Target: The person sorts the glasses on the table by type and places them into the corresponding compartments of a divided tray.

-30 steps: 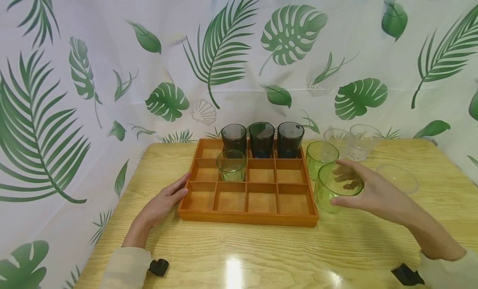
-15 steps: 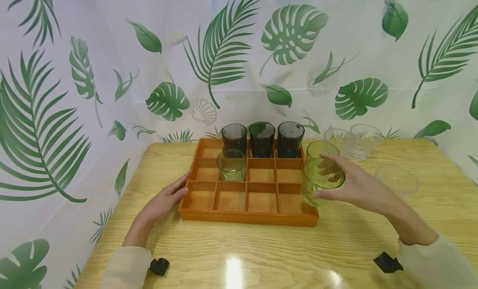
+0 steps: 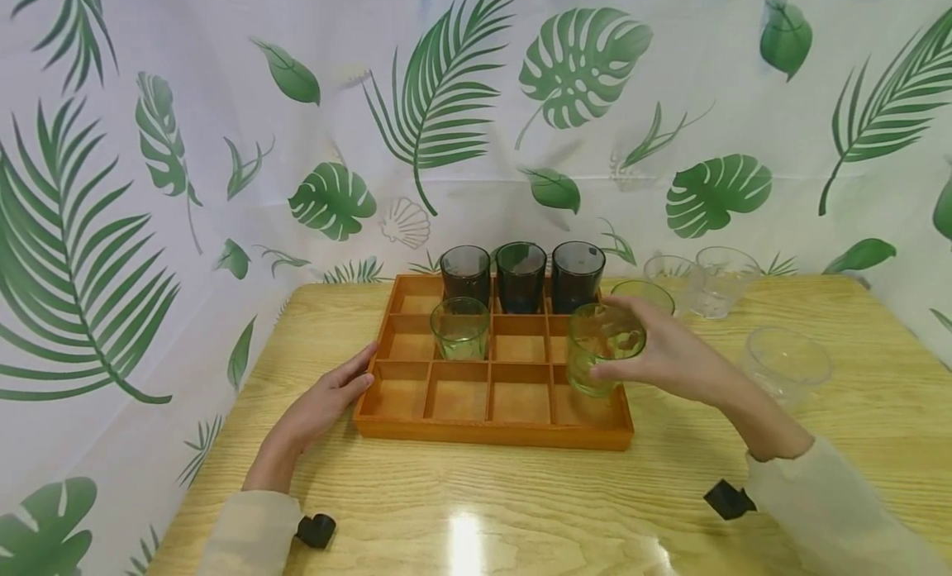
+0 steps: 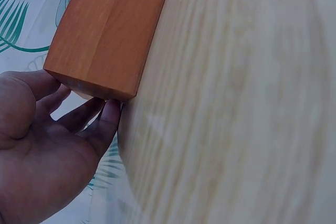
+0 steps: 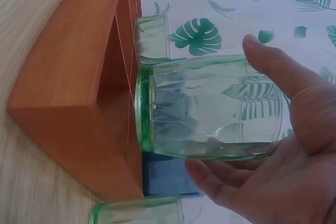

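In the head view, a wooden compartment tray (image 3: 494, 434) holds three dark glasses (image 3: 521, 278) in its back row and one green glass (image 3: 461, 332) in the middle row. My right hand (image 3: 669, 353) grips a second green glass (image 3: 595, 369) by its sides, above the tray's right end. The right wrist view shows this glass (image 5: 210, 108) between thumb and fingers, its base toward the compartments. My left hand (image 3: 323, 407) rests with its fingertips against the tray's left side; in the left wrist view the fingers (image 4: 107, 121) touch the tray's corner.
Another green glass (image 3: 649, 295) stands just right of the tray, partly behind my right hand. Clear glasses stand farther right, two at the back (image 3: 717, 287) and one nearer (image 3: 788, 361). A leaf-print cloth (image 3: 476, 105) hangs behind the table.
My right hand has moved left with the green glass, from beside the tray to above its right end. My left hand and the tray have stayed in place.
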A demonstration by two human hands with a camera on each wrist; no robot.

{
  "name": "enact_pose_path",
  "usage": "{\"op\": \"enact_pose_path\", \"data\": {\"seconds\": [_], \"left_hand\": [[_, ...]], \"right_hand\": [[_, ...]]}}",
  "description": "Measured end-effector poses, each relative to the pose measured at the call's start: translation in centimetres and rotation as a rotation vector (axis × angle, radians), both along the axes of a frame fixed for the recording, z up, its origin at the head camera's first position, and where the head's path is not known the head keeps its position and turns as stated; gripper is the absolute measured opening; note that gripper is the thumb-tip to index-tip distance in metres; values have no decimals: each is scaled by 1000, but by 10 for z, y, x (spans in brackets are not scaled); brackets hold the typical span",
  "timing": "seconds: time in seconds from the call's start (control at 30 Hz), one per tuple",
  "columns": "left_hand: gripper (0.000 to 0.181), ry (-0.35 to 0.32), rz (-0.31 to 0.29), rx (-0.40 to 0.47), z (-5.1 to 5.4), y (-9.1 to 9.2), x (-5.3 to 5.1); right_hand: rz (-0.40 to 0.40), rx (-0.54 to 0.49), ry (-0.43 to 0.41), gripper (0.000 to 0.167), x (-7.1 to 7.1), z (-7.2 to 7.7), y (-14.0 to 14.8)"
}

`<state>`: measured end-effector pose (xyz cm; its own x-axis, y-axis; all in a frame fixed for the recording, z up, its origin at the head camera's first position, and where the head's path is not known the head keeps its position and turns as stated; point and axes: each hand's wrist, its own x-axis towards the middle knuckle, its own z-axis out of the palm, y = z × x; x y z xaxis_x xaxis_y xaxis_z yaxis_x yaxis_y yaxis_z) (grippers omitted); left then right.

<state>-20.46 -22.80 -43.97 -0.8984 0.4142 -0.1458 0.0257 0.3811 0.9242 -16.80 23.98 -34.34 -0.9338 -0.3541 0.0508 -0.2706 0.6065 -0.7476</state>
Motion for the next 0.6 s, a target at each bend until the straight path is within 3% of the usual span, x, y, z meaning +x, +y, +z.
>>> {"op": "enact_pose_path", "data": {"seconds": [0.43,0.6], "left_hand": [[60,7,-6,-10,1,0,0],[60,13,-11,-7,2,0,1]], "right_hand": [[-33,88,17,104,-28,0,-34],[-31,47,-20,104,-42,-2,-44]]}}
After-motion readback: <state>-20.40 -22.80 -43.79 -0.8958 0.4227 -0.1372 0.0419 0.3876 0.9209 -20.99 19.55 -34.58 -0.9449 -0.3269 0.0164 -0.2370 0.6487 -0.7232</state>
